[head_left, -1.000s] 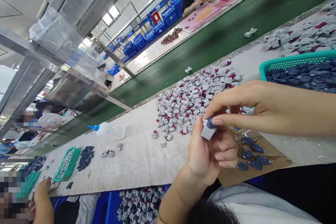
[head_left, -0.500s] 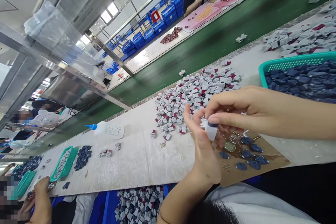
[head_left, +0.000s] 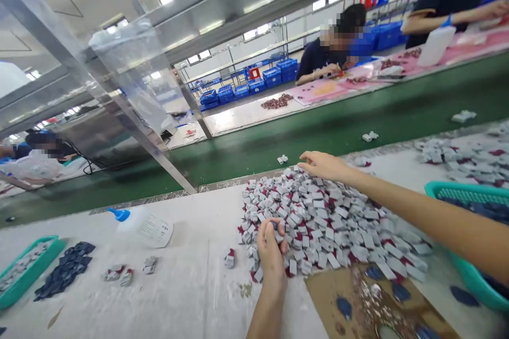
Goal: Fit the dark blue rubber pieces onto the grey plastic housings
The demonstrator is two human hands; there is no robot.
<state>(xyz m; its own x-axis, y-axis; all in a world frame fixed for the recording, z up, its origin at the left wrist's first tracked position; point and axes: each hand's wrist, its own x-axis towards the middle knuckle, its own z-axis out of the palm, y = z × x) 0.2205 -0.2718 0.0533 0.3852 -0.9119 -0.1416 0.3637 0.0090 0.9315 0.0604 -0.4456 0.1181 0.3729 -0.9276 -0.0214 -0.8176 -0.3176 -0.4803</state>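
A big heap of small white, grey and dark-red pieces (head_left: 330, 217) lies on the white bench in front of me. My left hand (head_left: 271, 246) is at the heap's near left edge, its fingers curled down onto the pieces and closed on one small piece. My right hand (head_left: 323, 164) reaches across to the heap's far edge, by the green conveyor belt (head_left: 318, 132). Its fingers are stretched out and nothing shows in them. A single white piece (head_left: 282, 159) lies on the belt just left of that hand.
A brown cardboard sheet (head_left: 318, 288) with dark blue parts (head_left: 344, 307) lies near me. A teal basket (head_left: 437, 189) is under my right forearm. A blue-capped squeeze bottle (head_left: 139, 222), a teal tray (head_left: 24, 275) and a dark blue pile (head_left: 66, 270) lie left. Other people work across the belt.
Both hands were together at my chest pressing a blue part into a white piece. They have separated: the right reached to the belt edge, the left dropped into the heap. My view lifted.
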